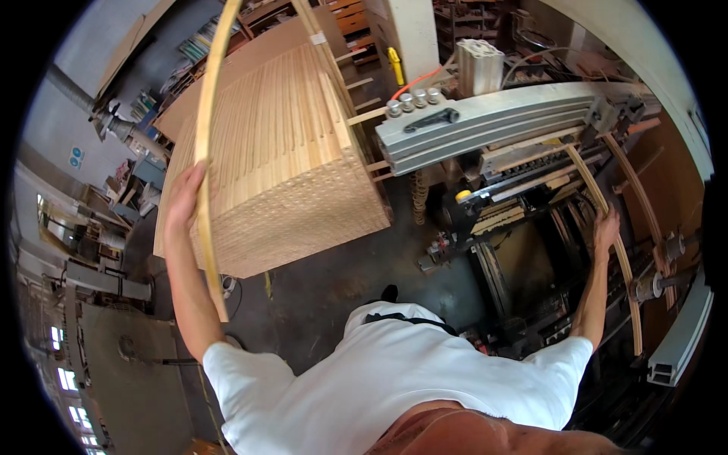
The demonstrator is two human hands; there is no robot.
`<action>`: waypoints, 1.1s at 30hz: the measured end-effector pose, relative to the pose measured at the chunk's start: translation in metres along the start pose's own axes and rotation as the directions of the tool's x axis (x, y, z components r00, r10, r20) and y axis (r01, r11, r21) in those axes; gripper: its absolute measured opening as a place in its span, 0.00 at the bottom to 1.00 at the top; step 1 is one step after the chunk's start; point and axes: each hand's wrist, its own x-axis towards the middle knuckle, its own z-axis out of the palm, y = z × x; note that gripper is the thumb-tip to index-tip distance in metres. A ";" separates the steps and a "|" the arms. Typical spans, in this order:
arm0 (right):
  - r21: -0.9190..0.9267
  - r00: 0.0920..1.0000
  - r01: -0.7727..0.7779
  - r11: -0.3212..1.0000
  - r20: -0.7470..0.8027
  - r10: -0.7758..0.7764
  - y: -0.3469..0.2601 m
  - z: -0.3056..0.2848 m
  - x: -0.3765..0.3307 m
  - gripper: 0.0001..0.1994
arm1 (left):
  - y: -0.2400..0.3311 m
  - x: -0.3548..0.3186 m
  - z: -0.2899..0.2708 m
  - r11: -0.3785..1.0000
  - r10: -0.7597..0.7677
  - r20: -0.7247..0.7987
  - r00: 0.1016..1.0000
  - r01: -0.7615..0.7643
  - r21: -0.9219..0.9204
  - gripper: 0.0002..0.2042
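**Hand and Workpiece Positions: Two Hands, Two Strips**

At left, one left hand [186, 199] is gripping one pale wooden strip [205, 121]. The strip is standing lengthwise in front of the stack, its lower end showing near the forearm and its upper end running out of view. Some fingers are disappearing behind the strip.

Next, one stack [296, 216] of wooden strips is resting beside the machine. The pieces are lying too closely to count, and the left-hand strip is covering part of the pile.

At centre right, one metal beam [493, 127] is carrying four round knobs [419, 99] and one black lever [432, 120]. One yellow-handled tool [395, 66] is hanging behind it.

At right, one right hand [605, 230] is gripping one curved strip [625, 265], which is extending past the hand both ways alongside the machine. The fingertips are too small to make out. Farther right, one outer strip [641, 189] is running beside it, well apart; two round clamps [648, 288] are partly hiding its lower portion.
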 end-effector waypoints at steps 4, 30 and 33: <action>0.475 0.998 0.061 0.878 -0.001 -0.068 -0.066 0.000 -0.057 0.19 | 0.000 0.109 0.055 0.994 0.024 0.171 0.985 -0.042 0.104 0.20; 0.486 0.689 -0.723 0.492 0.454 0.565 -0.266 -0.045 -0.482 0.17 | -0.018 0.316 0.241 0.692 0.310 0.386 0.869 -0.485 0.535 0.33; 0.536 0.708 -0.699 0.473 0.425 0.564 -0.284 -0.051 -0.495 0.17 | 0.010 0.198 0.208 0.602 0.412 0.645 0.644 -0.724 0.338 0.35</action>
